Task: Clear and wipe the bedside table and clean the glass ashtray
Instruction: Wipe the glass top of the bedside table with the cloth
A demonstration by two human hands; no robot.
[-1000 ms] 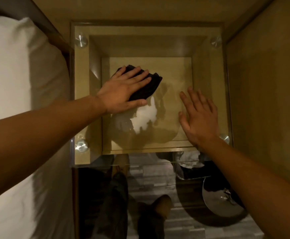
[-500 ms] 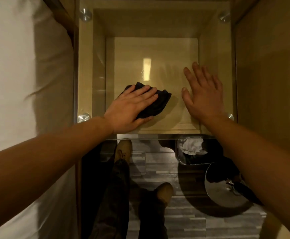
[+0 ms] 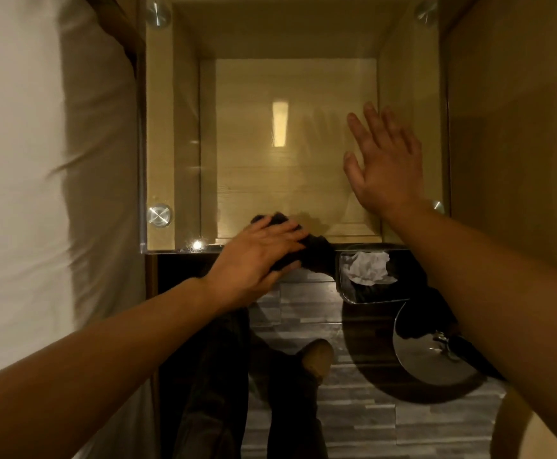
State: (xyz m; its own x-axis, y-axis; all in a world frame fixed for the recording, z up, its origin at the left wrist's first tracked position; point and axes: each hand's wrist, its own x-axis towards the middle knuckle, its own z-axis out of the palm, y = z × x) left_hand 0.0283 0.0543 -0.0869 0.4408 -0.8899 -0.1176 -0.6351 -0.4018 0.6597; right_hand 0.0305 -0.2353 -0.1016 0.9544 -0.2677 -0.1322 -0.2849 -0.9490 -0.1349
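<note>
The bedside table has a clear glass top (image 3: 244, 167) over a pale wooden box, with round metal studs at the corners. My left hand (image 3: 257, 256) presses a crumpled black cloth (image 3: 318, 258) against the glass at its front edge; part of the cloth hangs past the edge. My right hand (image 3: 383, 167) lies flat on the right side of the glass, fingers spread and holding nothing. Nothing else rests on the glass. I cannot pick out the glass ashtray for certain.
A white bed (image 3: 22, 193) borders the table on the left and a wooden wall (image 3: 515, 127) on the right. On the floor below the front edge stand a square container with crumpled white paper (image 3: 366, 268) and a shiny round lid (image 3: 429, 356). My legs and shoe (image 3: 316, 356) are beneath.
My left hand has dragged the black cloth from the middle of the glass back to the front edge. My right hand has stayed flat on the right side of the glass.
</note>
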